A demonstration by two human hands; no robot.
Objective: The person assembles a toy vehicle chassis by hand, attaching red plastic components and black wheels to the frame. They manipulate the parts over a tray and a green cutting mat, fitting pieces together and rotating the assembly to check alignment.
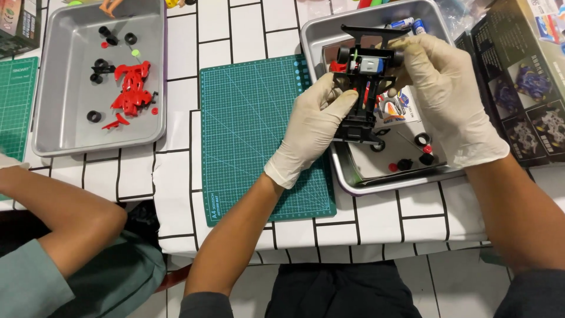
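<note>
- Grip: left hand (pixel 312 126), in a pale glove, is closed around the near-left side of the black toy car chassis (pixel 360 97); right hand (pixel 444 97), gloved alike, pinches the chassis at its far-right end, fingers curled tight.
- Chassis: held clear above the right-hand metal tray (pixel 329 35), long axis running away from the person, a small silver motor (pixel 372 63) seated near its far end and a black wing bar (pixel 376 30) beyond that.
- Beneath the chassis, on the tray floor: a sticker sheet (pixel 395 109), loose black tyres (pixel 422 139) and small red pieces (pixel 428 149).
- Left of the chassis: a green cutting mat (pixel 253 135) on a white grid-lined tablecloth (pixel 176 171).
- Farther left of the chassis: a second metal tray (pixel 65 76) holding red body parts (pixel 132 91) and black tyres.
- Right of the chassis: a dark printed box (pixel 524 100).
- Far left of the chassis, nearer the viewer: another person's bare forearm (pixel 65 212).
</note>
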